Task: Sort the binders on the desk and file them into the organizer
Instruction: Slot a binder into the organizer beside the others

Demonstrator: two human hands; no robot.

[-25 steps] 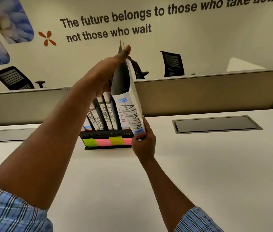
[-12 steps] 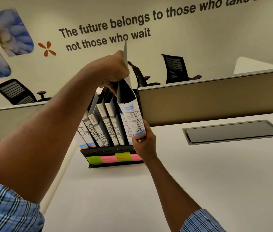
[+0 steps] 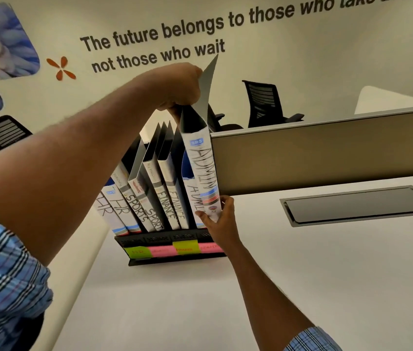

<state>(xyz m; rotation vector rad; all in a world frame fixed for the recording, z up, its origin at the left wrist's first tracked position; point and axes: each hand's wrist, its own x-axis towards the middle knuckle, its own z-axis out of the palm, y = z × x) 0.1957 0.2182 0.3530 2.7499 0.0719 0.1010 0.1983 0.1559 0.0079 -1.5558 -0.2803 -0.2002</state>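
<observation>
Binder, ADMIN [image 3: 204, 173]: since 1 second ago lowered and straightened, spine now against the second ADMIN binder [image 3: 192, 198], over the rightmost slot of the organizer [image 3: 167, 238] on the table [image 3: 301, 287]. Foot probably not yet seated; right grip [image 3: 219, 220] hides it. Left grip [image 3: 178, 87], earlier flat along the top, now clenched round the upper corner; right grip pinches the spine's foot. Filing nearly done. White spine, black handwritten title, blue SRS tag, striped base; grey cover flared above.
</observation>
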